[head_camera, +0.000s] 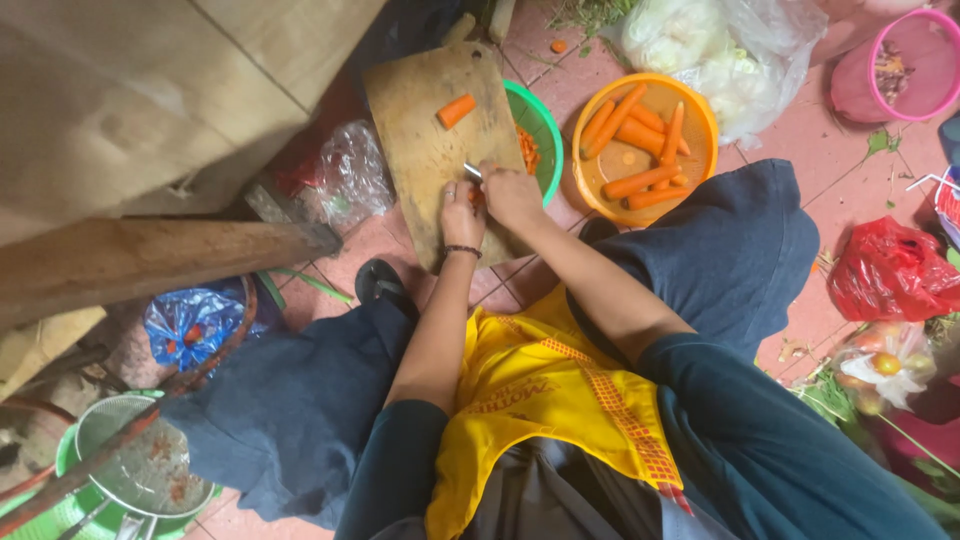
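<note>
From where I watch, my left hand (462, 215) pins a carrot piece (476, 197) on the wooden chopping board (420, 140). Beside it, my right hand (512, 195) is wrapped around a knife (472, 171). Farther right sit the green basket (541, 125) and the orange bowl (700, 115) of peeled carrots (640, 182).

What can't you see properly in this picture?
- Knife: head view shows only a sliver of metal; the right hand covers the rest, so its grip is unclear.
- Carrot being cut: hidden between the left hand and the right hand.
- Green bowl: mostly covered by the board.
- Pink bucket: cut off by the edge; contents too small.
</note>
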